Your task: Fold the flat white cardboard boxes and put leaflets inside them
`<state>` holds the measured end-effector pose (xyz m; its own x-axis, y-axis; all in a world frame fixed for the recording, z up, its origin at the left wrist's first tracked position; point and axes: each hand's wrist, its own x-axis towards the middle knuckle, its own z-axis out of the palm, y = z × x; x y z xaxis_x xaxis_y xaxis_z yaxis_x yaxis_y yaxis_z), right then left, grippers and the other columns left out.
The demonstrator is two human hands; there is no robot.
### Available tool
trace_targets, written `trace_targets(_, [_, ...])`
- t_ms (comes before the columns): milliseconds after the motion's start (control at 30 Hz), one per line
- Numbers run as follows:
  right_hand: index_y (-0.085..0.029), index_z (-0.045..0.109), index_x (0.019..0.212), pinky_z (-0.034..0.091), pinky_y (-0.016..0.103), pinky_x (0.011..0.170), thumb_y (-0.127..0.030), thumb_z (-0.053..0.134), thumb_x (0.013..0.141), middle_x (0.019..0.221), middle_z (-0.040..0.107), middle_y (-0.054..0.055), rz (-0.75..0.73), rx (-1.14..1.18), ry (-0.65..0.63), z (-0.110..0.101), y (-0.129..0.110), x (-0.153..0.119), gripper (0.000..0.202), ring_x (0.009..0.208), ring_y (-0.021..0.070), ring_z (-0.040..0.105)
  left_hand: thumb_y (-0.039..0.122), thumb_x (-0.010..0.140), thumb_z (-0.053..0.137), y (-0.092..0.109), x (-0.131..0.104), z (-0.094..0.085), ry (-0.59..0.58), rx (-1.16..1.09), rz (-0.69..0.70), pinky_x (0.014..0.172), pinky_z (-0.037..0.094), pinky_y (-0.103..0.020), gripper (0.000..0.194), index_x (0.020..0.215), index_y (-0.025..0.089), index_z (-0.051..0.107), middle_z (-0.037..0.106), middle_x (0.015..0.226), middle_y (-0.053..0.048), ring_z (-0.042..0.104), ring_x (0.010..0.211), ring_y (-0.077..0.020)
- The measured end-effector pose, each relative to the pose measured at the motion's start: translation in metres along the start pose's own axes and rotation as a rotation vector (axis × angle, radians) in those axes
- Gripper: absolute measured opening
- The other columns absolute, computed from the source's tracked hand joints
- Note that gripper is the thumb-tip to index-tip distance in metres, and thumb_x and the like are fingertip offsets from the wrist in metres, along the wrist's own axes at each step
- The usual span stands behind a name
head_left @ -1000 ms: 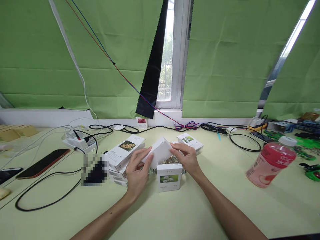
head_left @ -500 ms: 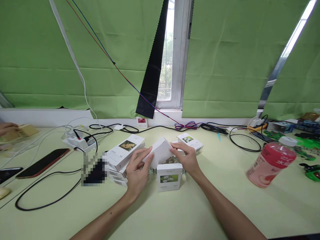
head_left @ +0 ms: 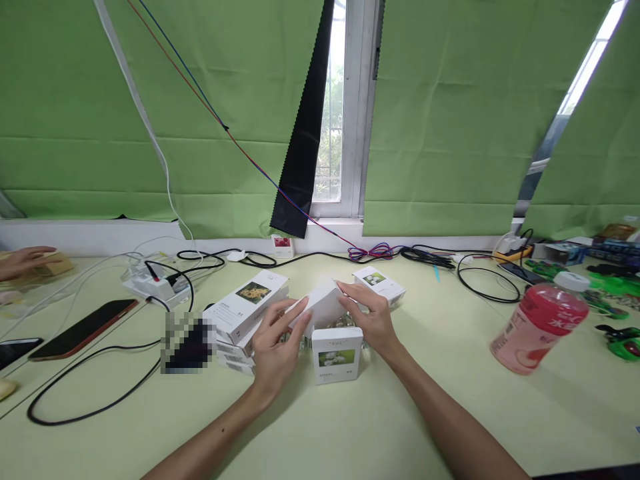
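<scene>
Between my two hands is a white cardboard box (head_left: 320, 305), tilted above the table. My left hand (head_left: 278, 347) grips its left end between thumb and fingers. The fingertips of my right hand (head_left: 369, 315) pinch its upper right edge. Just in front stands an upright white box (head_left: 337, 357) with a white-flower picture. Behind it, small shiny glass items (head_left: 341, 321) show, partly hidden by the boxes and hands. A stack of white boxes lies left of my left hand, its top box (head_left: 249, 303) printed with yellow flowers. Another flower box (head_left: 381, 284) lies beyond my right hand.
A pink drink bottle (head_left: 539, 327) stands at right. Black cables (head_left: 425, 256) run along the back. At left are a phone (head_left: 84, 328), a power strip (head_left: 156, 283) and a blurred-out dark object (head_left: 189, 343). Another person's hand (head_left: 26, 261) rests on a cardboard box at far left.
The held box has tipped flatter, and my right fingers stay on its upper edge. At far left, the other person's hand has moved over the cardboard box.
</scene>
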<state>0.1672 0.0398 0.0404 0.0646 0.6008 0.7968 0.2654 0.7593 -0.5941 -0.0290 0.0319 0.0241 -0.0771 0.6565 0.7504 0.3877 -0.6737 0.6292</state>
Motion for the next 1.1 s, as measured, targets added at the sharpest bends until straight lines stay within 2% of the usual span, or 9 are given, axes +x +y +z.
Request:
trace_targets(567, [-0.029,0.072,0.126,0.056,0.043,0.095,-0.031,0.061,0.096,0.12,0.076,0.006,0.055,0.008,-0.009,0.0005,-0.0074,-0.0013,0.032,0.11,0.0262,0.07,0.02,0.091,0.067,0.0022,0.0028,-0.0006,-0.037,0.035,0.264,0.062,0.048,-0.027,0.032,0.12,0.035,0.073,0.07,0.106,-0.004,0.063,0.084,-0.016])
trace_targets(867, [-0.029,0.071,0.127,0.055,0.038,0.093,-0.027,0.06,0.097,0.118,0.075,0.005,0.017,0.036,-0.047,-0.0019,-0.0088,0.0002,0.032,0.107,0.0227,0.067,0.023,0.091,0.068,0.003,0.0012,-0.0007,-0.039,0.041,0.216,0.067,0.055,-0.028,0.028,0.117,0.032,0.074,0.07,0.106,-0.005,0.066,0.092,-0.0185])
trace_targets(1100, [-0.027,0.072,0.125,0.055,0.036,0.092,-0.028,0.06,0.097,0.115,0.075,0.007,0.034,0.04,-0.039,-0.002,-0.0066,-0.0009,0.031,0.105,0.0224,0.068,0.017,0.091,0.068,0.0036,0.0009,-0.0005,-0.062,-0.007,0.207,0.058,0.053,-0.021,0.034,0.12,0.033,0.073,0.068,0.11,-0.004,0.065,0.096,-0.0168])
